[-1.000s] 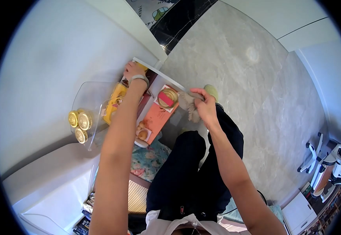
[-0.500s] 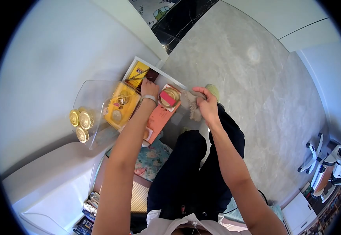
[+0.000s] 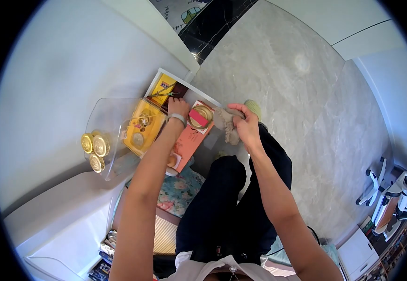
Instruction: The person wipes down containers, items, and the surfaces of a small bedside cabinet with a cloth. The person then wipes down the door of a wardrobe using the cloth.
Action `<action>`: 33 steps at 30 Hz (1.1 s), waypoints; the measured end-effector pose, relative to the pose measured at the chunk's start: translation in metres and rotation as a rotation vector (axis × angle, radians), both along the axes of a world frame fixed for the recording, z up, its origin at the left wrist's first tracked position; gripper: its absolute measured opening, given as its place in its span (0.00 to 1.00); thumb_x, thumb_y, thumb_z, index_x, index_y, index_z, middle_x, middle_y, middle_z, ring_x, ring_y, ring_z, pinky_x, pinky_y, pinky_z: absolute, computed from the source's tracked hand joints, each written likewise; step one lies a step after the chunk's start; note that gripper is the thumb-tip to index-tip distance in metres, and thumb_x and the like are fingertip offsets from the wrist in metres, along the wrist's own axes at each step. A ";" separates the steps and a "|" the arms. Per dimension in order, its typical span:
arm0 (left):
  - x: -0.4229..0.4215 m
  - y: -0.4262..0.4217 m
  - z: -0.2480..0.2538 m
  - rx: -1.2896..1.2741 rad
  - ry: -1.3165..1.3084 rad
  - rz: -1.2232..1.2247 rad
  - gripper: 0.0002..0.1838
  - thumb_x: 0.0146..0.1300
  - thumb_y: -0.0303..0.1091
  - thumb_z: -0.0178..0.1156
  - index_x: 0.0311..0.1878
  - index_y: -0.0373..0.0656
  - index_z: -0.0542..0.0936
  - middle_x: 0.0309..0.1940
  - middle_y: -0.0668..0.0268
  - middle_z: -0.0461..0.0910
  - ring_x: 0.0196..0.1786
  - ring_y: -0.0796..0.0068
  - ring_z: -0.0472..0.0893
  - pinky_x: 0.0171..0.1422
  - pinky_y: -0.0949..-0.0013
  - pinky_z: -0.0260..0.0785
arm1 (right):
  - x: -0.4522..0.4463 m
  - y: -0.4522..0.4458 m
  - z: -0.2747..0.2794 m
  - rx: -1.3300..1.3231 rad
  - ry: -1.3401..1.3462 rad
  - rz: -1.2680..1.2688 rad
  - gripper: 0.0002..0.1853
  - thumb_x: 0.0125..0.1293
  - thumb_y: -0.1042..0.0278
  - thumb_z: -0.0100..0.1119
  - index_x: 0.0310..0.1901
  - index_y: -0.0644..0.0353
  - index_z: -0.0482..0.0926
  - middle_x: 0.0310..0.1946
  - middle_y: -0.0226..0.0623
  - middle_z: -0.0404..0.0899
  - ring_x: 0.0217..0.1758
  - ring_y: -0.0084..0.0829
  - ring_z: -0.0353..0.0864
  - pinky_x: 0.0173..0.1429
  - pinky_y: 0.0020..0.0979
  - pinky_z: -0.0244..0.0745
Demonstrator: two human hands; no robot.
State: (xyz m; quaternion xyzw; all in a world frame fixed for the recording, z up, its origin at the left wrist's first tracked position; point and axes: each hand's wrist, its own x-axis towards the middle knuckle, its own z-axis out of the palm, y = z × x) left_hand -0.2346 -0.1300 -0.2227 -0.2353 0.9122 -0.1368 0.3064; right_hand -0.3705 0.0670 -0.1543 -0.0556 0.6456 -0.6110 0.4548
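Note:
My left hand point(image 3: 178, 107) reaches into the white drawer point(image 3: 207, 97), its fingers curled down at a dark brown item point(image 3: 180, 90); what the fingertips grip is hidden. Just beyond them a thin dark stick-like thing point(image 3: 163, 94) lies across a yellow box point(image 3: 163, 86). My right hand point(image 3: 246, 126) is closed on a crumpled beige cloth point(image 3: 224, 119), held over the drawer's right side. Between the hands sits a round gold tin point(image 3: 207, 114) with a red label point(image 3: 198, 118), on an orange-pink box point(image 3: 189, 145).
Left of the drawer, a yellow tray point(image 3: 155, 129) holds small items under clear plastic. Several gold round pieces point(image 3: 101, 145) sit on a clear lid point(image 3: 105, 110). A floral cushion point(image 3: 180, 189) lies below. A white chair base point(image 3: 373, 182) stands far right on the grey floor point(image 3: 316, 117).
My left hand has shifted only slightly at the brown item, and the thin stick-like thing beside it lies a little differently. My right hand still holds the cloth, almost unmoved.

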 end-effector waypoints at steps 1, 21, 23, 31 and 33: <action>-0.001 -0.001 -0.001 0.003 -0.043 -0.014 0.13 0.68 0.33 0.52 0.43 0.52 0.87 0.44 0.66 0.84 0.49 0.66 0.83 0.61 0.59 0.62 | 0.000 0.000 0.000 -0.006 0.002 -0.008 0.20 0.59 0.83 0.47 0.52 0.64 0.79 0.42 0.35 0.82 0.35 0.20 0.75 0.40 0.21 0.69; -0.014 -0.052 0.020 0.004 0.533 0.362 0.06 0.62 0.33 0.60 0.38 0.42 0.82 0.38 0.55 0.81 0.41 0.54 0.85 0.44 0.55 0.78 | 0.000 0.000 -0.002 0.037 0.016 0.010 0.19 0.59 0.80 0.47 0.51 0.63 0.80 0.34 0.31 0.80 0.31 0.19 0.71 0.36 0.23 0.67; -0.018 -0.052 0.019 0.012 0.525 0.399 0.08 0.61 0.34 0.63 0.37 0.40 0.81 0.39 0.53 0.81 0.42 0.50 0.84 0.46 0.53 0.77 | -0.001 0.001 -0.004 0.017 0.057 0.013 0.18 0.59 0.80 0.48 0.51 0.64 0.80 0.34 0.31 0.79 0.30 0.20 0.71 0.36 0.23 0.67; -0.001 0.002 0.069 0.222 0.872 0.405 0.07 0.61 0.30 0.63 0.40 0.39 0.77 0.40 0.53 0.79 0.44 0.48 0.81 0.47 0.52 0.75 | 0.000 0.002 -0.015 0.129 0.166 0.083 0.17 0.58 0.76 0.51 0.49 0.60 0.82 0.32 0.37 0.82 0.31 0.23 0.77 0.39 0.27 0.71; 0.019 0.034 0.080 0.341 0.850 0.402 0.08 0.61 0.28 0.61 0.42 0.39 0.74 0.42 0.53 0.77 0.46 0.49 0.80 0.48 0.51 0.74 | 0.002 0.005 -0.016 0.197 0.226 0.119 0.17 0.58 0.74 0.51 0.48 0.60 0.83 0.32 0.40 0.84 0.32 0.24 0.79 0.40 0.28 0.72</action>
